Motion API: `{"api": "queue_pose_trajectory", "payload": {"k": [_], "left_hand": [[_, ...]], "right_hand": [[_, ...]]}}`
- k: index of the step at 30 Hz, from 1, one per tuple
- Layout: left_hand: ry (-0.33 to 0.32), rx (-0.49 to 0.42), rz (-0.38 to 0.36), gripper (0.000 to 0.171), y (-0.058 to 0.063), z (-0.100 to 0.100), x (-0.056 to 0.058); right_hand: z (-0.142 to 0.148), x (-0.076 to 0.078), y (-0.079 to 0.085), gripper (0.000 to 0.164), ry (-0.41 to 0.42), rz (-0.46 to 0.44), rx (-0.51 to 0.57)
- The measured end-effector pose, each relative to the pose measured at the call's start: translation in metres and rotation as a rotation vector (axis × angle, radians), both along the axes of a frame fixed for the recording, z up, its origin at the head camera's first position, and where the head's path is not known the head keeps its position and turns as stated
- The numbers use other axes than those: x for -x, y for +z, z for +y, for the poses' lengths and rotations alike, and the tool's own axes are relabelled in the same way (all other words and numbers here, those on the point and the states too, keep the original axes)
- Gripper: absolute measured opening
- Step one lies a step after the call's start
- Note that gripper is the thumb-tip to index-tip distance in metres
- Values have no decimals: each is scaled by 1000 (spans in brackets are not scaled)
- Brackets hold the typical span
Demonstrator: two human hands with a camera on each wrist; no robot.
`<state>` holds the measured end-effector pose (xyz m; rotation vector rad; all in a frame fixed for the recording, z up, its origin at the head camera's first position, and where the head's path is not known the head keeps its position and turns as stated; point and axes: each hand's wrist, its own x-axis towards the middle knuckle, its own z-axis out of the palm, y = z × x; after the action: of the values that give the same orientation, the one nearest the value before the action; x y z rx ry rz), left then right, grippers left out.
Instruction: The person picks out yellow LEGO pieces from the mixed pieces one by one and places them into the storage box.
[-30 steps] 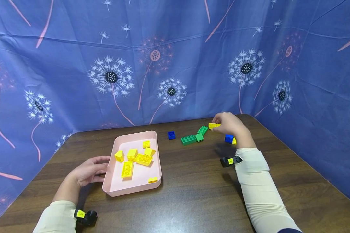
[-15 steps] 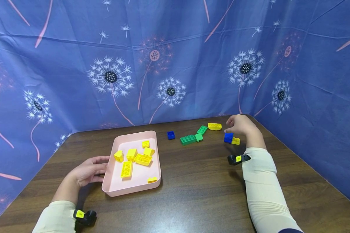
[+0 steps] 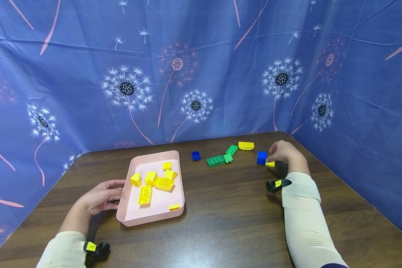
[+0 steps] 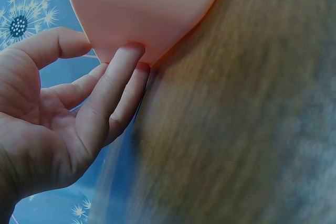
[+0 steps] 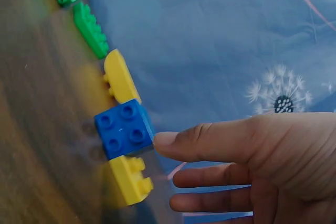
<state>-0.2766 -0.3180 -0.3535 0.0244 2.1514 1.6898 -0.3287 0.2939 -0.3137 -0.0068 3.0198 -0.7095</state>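
My left hand (image 3: pixel 104 196) rests its fingertips against the left outer wall of the pink tray (image 3: pixel 152 222), which holds several yellow bricks (image 3: pixel 145 195). In the left wrist view, extended fingers (image 4: pixel 113 85) touch the tray's wall (image 4: pixel 147 14). At the back right, my right hand (image 3: pixel 286 154) reaches over a small yellow brick (image 3: pixel 270 163), next to a blue brick (image 3: pixel 262 158). The right wrist view puts the thumb at the edge of the studded blue brick (image 5: pixel 122 128), the other fingers apart from it; the yellow brick (image 5: pixel 128 180) sits just below.
Green bricks (image 3: pixel 216 160) lie together at the back middle of the brown table (image 3: pixel 227 223). Behind them is a long yellow brick (image 3: pixel 246 146); to their left, a dark blue brick (image 3: pixel 195 155). A blue dandelion-print cloth (image 3: pixel 221 74) hangs behind and to the right.
My right hand has left the long yellow brick at the back and moved right and nearer, past the blue brick to the small yellow one. My left hand stays at the tray.
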Motion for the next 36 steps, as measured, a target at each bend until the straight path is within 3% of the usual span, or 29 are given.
{"api": "queue_pose_trajectory", "payload": {"k": [7,14,24,36], "left_hand": [[-20,-5,5,70,1,-1,-1],[3,-6,0,70,0,1,0],[-8,-13,5,71,0,0,-2],[-6,-5,6,69,-1,-1,0]], "right_hand": [[4,9,-16,48,-6,-26,19],[6,14,-26,43,-24,-17,-15],[5,11,-23,25,-18,-13,-56],[8,2,-9,19,-1,26,-51]]}}
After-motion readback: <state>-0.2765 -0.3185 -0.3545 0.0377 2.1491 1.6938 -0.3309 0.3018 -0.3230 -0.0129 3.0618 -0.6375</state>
